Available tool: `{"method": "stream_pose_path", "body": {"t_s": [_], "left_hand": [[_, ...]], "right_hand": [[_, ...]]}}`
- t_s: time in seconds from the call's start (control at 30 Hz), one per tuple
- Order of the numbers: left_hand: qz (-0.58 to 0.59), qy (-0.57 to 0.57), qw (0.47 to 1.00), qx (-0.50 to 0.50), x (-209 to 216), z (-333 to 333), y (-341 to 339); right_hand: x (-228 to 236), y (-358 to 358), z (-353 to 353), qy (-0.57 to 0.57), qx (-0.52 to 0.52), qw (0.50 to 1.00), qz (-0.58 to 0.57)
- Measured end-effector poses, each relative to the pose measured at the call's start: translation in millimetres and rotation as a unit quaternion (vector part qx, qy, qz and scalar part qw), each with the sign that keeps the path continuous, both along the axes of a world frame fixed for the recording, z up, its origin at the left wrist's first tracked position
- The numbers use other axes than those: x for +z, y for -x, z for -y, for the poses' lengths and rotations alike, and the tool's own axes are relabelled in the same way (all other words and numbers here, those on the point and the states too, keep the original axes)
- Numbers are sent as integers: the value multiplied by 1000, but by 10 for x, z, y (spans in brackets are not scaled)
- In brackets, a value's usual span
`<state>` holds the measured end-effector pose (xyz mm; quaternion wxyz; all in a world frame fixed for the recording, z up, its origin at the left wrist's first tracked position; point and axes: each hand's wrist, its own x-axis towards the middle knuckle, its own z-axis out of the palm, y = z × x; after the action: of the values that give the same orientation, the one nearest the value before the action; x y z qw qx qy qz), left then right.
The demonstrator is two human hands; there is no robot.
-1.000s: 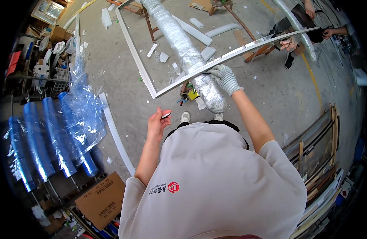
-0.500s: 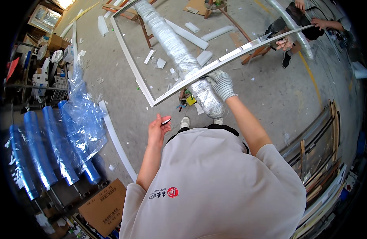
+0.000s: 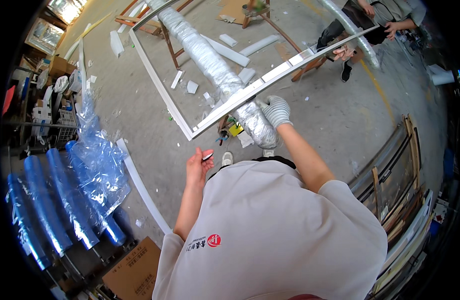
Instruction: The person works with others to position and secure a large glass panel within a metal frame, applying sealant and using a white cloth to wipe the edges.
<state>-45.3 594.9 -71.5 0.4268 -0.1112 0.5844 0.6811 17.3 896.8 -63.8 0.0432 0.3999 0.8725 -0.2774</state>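
Note:
A white window frame [image 3: 162, 86] lies across a long padded beam [image 3: 205, 57] wrapped in clear film. My right hand [image 3: 277, 111], in a grey-and-white striped glove, is beside the frame's near rail and the beam's rounded end. Its fingers curl in; what they may hold is hidden. My bare left hand [image 3: 196, 163] hangs low, left of my shoes, away from the frame. Between its thumb and fingers is a small dark object [image 3: 207, 157] with a light edge, too small to name.
At the far right a co-worker's hands [image 3: 393, 29] are near the frame's other end, above a second wrapped beam [image 3: 362, 42]. Blue film rolls [image 3: 47, 202] and a cardboard box [image 3: 132, 272] stand left. Foam strips [image 3: 260, 45] litter the floor; long profiles [image 3: 397, 200] lean right.
My right hand has drawn slightly back from the frame's rail. My left hand keeps its small dark object. The whole view has shifted a little.

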Motion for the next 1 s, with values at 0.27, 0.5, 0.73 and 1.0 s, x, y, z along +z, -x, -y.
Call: {"method": "stream_pose_path", "body": {"t_s": [0.27,0.5,0.73,1.0], "left_hand": [[36,-44,996,-66,-158,0,239],[85,-75,978,-176,-289,-85,315],[27,-64,963,-261,-188,-549,244],[-24,-20,969,-246,-159,-1584,-428]], "right_hand": [[-152,114,3,-98,78,989,-78],[0,194,-2,-130,134,982,38],[-20,85,-38,-59,95,994,-11],[-825,-987,18,405,144,829,-356]]}}
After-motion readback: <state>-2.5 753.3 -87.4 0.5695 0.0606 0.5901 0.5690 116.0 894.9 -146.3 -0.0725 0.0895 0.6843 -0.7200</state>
